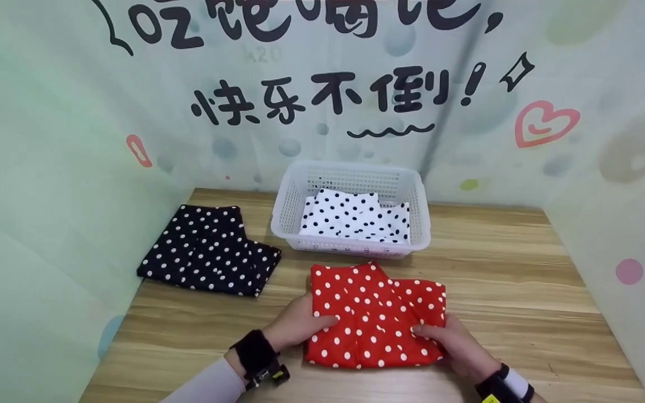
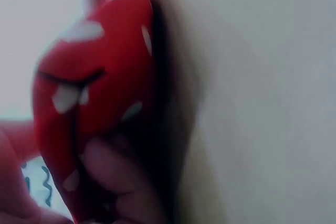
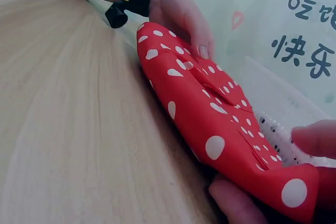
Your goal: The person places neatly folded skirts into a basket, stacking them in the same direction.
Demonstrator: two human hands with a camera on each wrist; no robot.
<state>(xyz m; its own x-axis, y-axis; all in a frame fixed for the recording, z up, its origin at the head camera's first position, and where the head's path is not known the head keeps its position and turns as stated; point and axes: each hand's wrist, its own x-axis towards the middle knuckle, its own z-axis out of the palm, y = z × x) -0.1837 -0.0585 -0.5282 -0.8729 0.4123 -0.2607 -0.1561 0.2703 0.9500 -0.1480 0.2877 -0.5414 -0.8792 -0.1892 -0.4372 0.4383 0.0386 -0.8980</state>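
Observation:
Both hands hold a folded red cloth with white dots (image 1: 367,319), in front of the basket. My left hand (image 1: 298,320) grips its left edge, thumb on top and fingers beneath. At the right edge my right hand (image 1: 457,341) pinches it the same way, thumb lying over the dots. In the right wrist view the folded red cloth (image 3: 210,114) appears edge-on, close over the table, with right-hand fingers (image 3: 236,200) under it. The left wrist view shows left-hand fingers (image 2: 123,177) tucked below the layers.
A white plastic basket (image 1: 350,246) stands at the back of the wooden table (image 1: 496,252), holding a folded white cloth with black dots (image 1: 345,215). Left of it lies a folded black cloth with white dots (image 1: 210,252). A printed curtain (image 1: 322,145) encloses the table's back and sides.

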